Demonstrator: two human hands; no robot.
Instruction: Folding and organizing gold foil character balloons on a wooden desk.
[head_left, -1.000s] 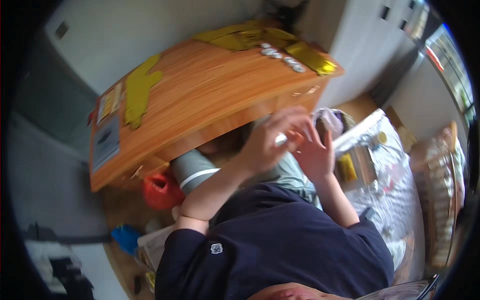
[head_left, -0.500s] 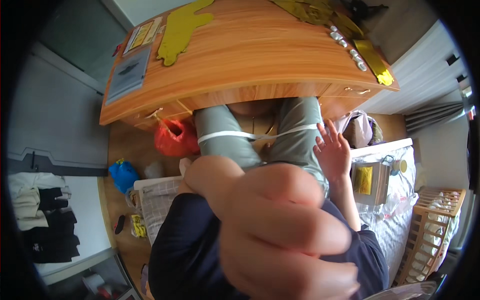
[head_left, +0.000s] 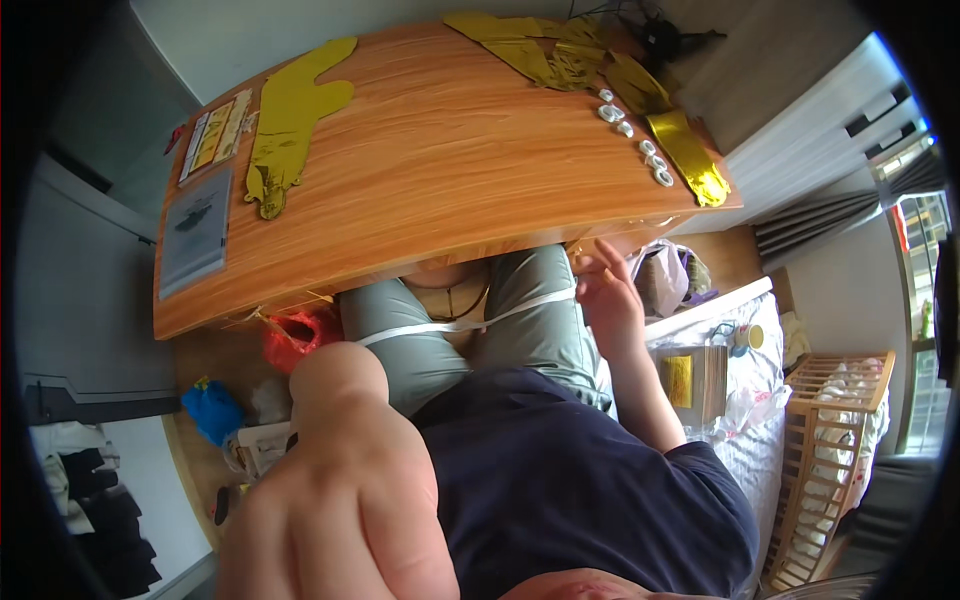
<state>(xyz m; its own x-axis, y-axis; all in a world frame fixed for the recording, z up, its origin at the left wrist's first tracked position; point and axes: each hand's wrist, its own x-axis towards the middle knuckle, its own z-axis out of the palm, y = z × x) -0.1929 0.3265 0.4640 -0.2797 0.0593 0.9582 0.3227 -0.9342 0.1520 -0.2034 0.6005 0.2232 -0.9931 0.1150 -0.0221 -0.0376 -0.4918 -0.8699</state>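
White band [head_left: 408, 330] — flat, narrow — runs crosswise over my thighs [head_left: 532, 338], rising rightward; right hand [head_left: 610, 298] loosely spread, empty beside it; left hand's [head_left: 335, 500] grip I cannot tell.

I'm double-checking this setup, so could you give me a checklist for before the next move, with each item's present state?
1. Right hand empty: ok, nothing visible in it.
2. Left hand empty: cannot tell, its fingertips are out of sight.
3. White band across both thighs: ok.
4. White rings on the desk: ok, near its right end.
5. Desktop free of yellow sheets: not ok, several lie there.
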